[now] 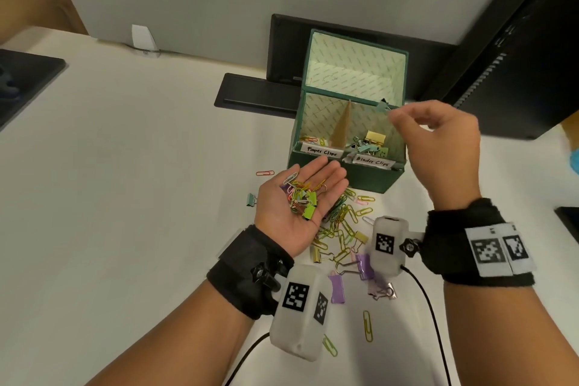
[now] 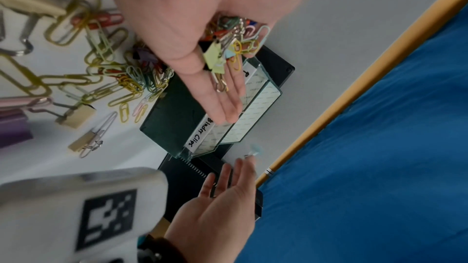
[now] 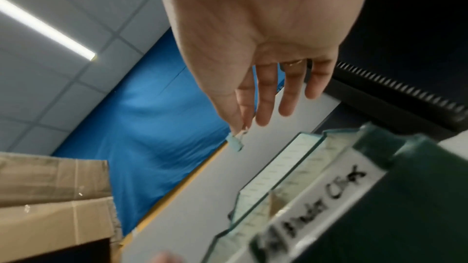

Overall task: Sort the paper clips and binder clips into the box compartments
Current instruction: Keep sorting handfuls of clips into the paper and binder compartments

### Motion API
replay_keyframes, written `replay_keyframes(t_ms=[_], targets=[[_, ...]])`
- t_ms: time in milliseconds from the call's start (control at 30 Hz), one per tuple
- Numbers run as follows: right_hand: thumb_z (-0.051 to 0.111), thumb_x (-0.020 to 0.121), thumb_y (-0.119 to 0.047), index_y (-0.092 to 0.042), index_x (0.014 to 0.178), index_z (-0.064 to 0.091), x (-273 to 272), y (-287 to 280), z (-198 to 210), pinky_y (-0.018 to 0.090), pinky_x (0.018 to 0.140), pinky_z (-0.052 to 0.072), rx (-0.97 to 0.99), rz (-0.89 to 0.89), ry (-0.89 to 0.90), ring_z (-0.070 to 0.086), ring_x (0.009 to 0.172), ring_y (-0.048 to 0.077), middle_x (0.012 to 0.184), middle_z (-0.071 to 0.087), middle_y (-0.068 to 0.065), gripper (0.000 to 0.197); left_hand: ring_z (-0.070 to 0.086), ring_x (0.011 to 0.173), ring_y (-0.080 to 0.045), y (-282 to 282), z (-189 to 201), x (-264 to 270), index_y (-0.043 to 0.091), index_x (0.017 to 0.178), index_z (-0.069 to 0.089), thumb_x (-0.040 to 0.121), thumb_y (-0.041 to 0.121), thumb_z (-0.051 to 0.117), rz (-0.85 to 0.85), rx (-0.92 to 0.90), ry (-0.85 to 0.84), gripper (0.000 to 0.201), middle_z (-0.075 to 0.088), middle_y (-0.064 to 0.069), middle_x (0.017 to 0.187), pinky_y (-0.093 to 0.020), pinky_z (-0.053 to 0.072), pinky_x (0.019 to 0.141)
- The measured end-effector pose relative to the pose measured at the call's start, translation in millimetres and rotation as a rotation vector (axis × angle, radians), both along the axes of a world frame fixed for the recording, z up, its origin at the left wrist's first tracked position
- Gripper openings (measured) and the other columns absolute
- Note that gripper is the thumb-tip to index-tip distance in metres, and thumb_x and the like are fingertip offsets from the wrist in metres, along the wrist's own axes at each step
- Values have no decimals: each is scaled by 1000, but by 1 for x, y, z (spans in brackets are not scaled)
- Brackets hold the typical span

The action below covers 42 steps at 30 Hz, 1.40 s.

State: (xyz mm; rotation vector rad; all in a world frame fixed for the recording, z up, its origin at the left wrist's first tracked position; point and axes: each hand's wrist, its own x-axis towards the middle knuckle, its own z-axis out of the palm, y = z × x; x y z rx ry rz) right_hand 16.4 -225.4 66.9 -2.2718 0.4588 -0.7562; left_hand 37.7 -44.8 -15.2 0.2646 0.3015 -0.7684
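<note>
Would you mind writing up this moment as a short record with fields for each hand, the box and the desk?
left hand: palm up, open, carrying a mixed heap of paper clips and small binder clips
right hand: pinching a light blue binder clip by its wire handle, above the box
box: green, lid open, cardboard divider; left compartment labelled Paper Clips, right labelled Binder Clips
left compartment: few paper clips
right compartment: several binder clips
desk: loose paper clips and binder clips scattered before the box
</note>
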Motion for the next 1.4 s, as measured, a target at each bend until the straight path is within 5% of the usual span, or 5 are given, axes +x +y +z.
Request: replay_keyframes(t_ms=[167, 467, 1067, 1233, 1400], targets=[[70, 85, -17, -41, 103, 68, -2, -4, -12, 40, 103, 32, -217, 5, 366, 40, 128, 27, 131, 53, 0, 30, 70, 95, -37, 1, 0, 1, -8, 104, 70, 100, 26, 37, 1, 6, 7, 47, 69, -24, 106, -48, 54, 87], [82, 76, -32, -29, 87, 79, -27, 53, -7, 20, 70, 52, -31, 582, 473, 66, 76, -2, 80, 73, -17, 12, 73, 85, -32, 3, 1, 8, -5, 107, 66, 100, 26, 36, 50, 54, 0, 44, 71, -21, 104, -38, 60, 60], [77, 71, -39, -50, 89, 55, -33, 78, -7, 26, 69, 54, -244, 511, 564, 62, 73, -1, 77, 66, -19, 31, 71, 83, -32, 2, -7, 6, 0, 120, 61, 100, 31, 34, 47, 55, -21, 45, 69, -20, 99, -37, 58, 66], [73, 80, -29, -29, 91, 73, -23, 46, 15, 14, 54, 45, -81, 399, 361, 55, 57, -3, 76, 68, -11, 11, 71, 85, -36, 1, -3, 9, -7, 107, 65, 101, 26, 35, 96, 38, 15, 45, 70, -25, 101, -49, 59, 75], [67, 83, -29, -21, 95, 73, 13, 4, 17, 25, 72, 52, -139, 73, 208, 62, 78, 8, 87, 70, -3, 16, 71, 90, -37, 1, -2, 4, -8, 106, 66, 100, 27, 35, 68, 32, 11, 47, 69, -25, 102, -51, 53, 86]])
